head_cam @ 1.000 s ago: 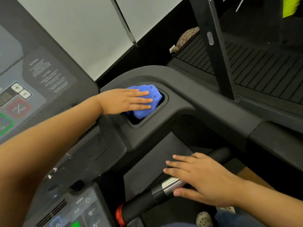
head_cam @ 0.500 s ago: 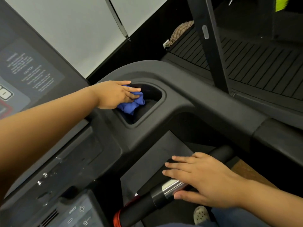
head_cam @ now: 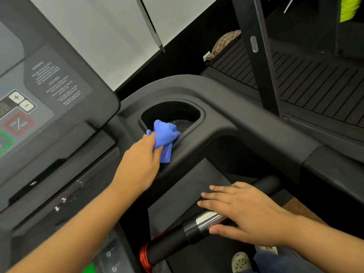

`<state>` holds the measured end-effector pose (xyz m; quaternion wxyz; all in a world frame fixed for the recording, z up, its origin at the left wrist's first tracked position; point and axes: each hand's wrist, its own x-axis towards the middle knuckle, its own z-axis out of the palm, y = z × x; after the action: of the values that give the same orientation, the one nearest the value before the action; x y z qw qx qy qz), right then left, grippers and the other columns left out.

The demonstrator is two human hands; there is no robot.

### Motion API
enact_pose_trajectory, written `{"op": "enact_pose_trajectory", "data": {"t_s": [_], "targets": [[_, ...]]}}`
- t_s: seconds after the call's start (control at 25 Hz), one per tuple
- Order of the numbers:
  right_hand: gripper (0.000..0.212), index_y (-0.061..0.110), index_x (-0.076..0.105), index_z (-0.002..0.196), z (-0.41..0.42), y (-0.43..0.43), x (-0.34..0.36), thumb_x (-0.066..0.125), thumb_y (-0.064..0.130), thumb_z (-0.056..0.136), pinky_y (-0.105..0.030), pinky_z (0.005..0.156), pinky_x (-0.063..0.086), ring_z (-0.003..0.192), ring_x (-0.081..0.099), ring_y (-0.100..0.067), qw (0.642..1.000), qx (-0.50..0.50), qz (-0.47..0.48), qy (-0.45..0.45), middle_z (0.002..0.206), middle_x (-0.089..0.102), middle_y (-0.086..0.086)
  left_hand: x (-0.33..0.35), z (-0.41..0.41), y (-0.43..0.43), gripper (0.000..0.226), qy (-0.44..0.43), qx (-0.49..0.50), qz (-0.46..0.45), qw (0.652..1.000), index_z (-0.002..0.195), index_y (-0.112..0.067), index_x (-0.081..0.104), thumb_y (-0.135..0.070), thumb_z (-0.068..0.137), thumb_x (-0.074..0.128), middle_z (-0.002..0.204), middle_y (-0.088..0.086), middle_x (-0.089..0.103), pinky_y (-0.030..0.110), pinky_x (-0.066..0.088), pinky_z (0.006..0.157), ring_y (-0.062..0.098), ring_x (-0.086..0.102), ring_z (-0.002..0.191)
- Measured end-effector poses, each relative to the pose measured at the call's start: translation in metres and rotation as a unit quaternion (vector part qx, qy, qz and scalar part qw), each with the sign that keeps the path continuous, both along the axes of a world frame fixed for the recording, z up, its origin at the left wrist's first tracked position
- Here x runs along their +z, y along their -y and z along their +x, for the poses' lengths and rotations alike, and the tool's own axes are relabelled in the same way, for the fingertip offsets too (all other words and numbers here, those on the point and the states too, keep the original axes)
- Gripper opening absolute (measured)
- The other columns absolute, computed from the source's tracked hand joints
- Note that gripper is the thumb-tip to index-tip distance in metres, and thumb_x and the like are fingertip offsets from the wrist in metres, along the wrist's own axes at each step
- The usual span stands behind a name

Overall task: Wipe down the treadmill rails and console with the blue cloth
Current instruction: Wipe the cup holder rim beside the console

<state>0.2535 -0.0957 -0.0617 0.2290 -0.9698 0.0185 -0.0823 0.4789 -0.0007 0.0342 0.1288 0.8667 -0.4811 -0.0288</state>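
Note:
My left hand (head_cam: 140, 162) grips the bunched blue cloth (head_cam: 164, 135) at the near-left rim of the cup holder (head_cam: 189, 113) in the dark treadmill rail (head_cam: 246, 123). Part of the cloth hangs over the rim and part dips into the holder. My right hand (head_cam: 242, 210) lies flat, fingers spread, on the black handlebar (head_cam: 173, 243) and covers part of its silver sensor band (head_cam: 206, 220). The console panel (head_cam: 45, 89), with its plus, minus and red buttons, slopes up at the left.
A lower keypad with numbers (head_cam: 110, 257) sits at the bottom left. Beyond the rail stands a black upright post (head_cam: 260, 56) over a neighbouring machine's ribbed deck (head_cam: 307, 83), with a checked rag (head_cam: 224, 43) at its far end. A shoe (head_cam: 241, 262) shows below.
My left hand has drawn back from inside the cup holder to its near-left rim, pulling the cloth up and out with it. My right hand stays on the handlebar.

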Motion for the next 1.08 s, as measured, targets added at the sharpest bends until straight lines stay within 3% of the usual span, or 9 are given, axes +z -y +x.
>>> {"op": "enact_pose_trajectory", "data": {"t_s": [0.08,0.16,0.24,0.32,0.44,0.6,0.72,0.92,1.08], "targets": [[0.051,0.041,0.049,0.131,0.000,0.000,0.000,0.029,0.068,0.092,-0.020,0.089,0.045,0.126,0.049,0.000,1.000,-0.003,-0.001,0.002,0.132,0.055,0.022,0.001,-0.018,-0.008,0.015,-0.097,0.094,-0.042,0.990,0.099,-0.024,0.055,-0.026,0.100,0.040,0.075,-0.010,0.059,0.009,0.039,0.059,-0.001,0.054,0.061],[0.051,0.041,0.051,0.129,-0.001,-0.001,0.000,0.030,0.068,0.091,-0.019,0.085,0.048,0.123,0.051,0.001,1.000,-0.002,0.002,-0.001,0.130,0.057,0.023,-0.002,-0.026,-0.011,0.014,-0.137,0.144,-0.062,0.978,0.103,-0.028,0.051,-0.026,0.100,0.037,0.084,-0.007,0.063,0.008,0.040,0.060,-0.002,0.056,0.068],[0.050,0.042,0.053,0.127,-0.001,-0.001,0.001,0.031,0.069,0.091,-0.018,0.083,0.049,0.122,0.052,0.002,1.000,-0.003,0.004,-0.002,0.128,0.057,0.024,-0.007,-0.019,-0.001,0.025,-0.115,0.164,-0.064,0.978,0.121,-0.019,0.048,-0.023,0.102,0.033,0.117,0.006,0.059,0.017,0.042,0.083,0.010,0.056,0.101],[0.050,0.042,0.053,0.126,0.000,-0.001,0.002,0.032,0.070,0.090,-0.018,0.082,0.049,0.121,0.052,0.003,1.000,-0.002,0.005,-0.001,0.127,0.058,0.025,-0.018,0.003,0.018,0.040,-0.057,0.204,-0.076,0.974,0.140,-0.007,0.035,-0.016,0.101,0.032,0.142,0.019,0.038,0.044,0.037,0.105,0.036,0.040,0.129],[0.050,0.043,0.054,0.126,-0.002,-0.001,0.003,0.033,0.070,0.089,-0.018,0.082,0.051,0.121,0.051,0.004,1.000,-0.006,0.013,-0.002,0.127,0.058,0.026,-0.030,0.028,0.047,0.054,-0.052,0.252,-0.121,0.959,0.149,0.001,0.011,-0.013,0.101,0.033,0.156,0.023,0.011,0.046,0.017,0.118,0.037,0.011,0.145],[0.051,0.043,0.053,0.126,-0.001,-0.001,0.001,0.031,0.070,0.090,-0.019,0.084,0.051,0.121,0.051,0.004,1.000,-0.007,0.020,-0.002,0.127,0.058,0.025,-0.042,0.039,0.055,0.089,-0.040,0.170,-0.018,0.985,0.151,-0.007,-0.003,-0.035,0.091,0.058,0.160,0.008,-0.002,0.042,0.015,0.116,0.030,-0.005,0.147],[0.051,0.042,0.053,0.127,0.000,0.000,0.001,0.030,0.070,0.090,-0.019,0.082,0.051,0.121,0.052,0.003,1.000,-0.003,0.017,-0.007,0.126,0.059,0.024,-0.042,0.067,0.068,0.091,-0.024,0.166,0.056,0.984,0.151,-0.008,-0.001,-0.024,0.088,0.063,0.160,0.012,-0.002,0.039,0.007,0.118,0.033,-0.005,0.147],[0.051,0.041,0.053,0.127,-0.001,0.000,0.001,0.031,0.070,0.090,-0.021,0.082,0.053,0.121,0.053,0.001,1.000,-0.003,0.023,-0.006,0.125,0.060,0.022,-0.037,0.098,0.091,0.100,-0.041,0.163,0.057,0.984,0.151,-0.011,-0.007,-0.016,0.085,0.068,0.159,0.014,-0.009,0.043,0.011,0.118,0.034,-0.006,0.147],[0.053,0.040,0.052,0.129,0.000,-0.001,0.001,0.031,0.069,0.090,-0.022,0.084,0.050,0.123,0.052,0.001,1.000,-0.004,0.029,-0.012,0.127,0.059,0.022,-0.029,0.111,0.089,0.103,-0.073,0.064,0.038,0.995,0.151,-0.014,-0.008,-0.026,0.084,0.070,0.160,0.009,-0.011,0.042,0.007,0.119,0.029,-0.010,0.147]]}}
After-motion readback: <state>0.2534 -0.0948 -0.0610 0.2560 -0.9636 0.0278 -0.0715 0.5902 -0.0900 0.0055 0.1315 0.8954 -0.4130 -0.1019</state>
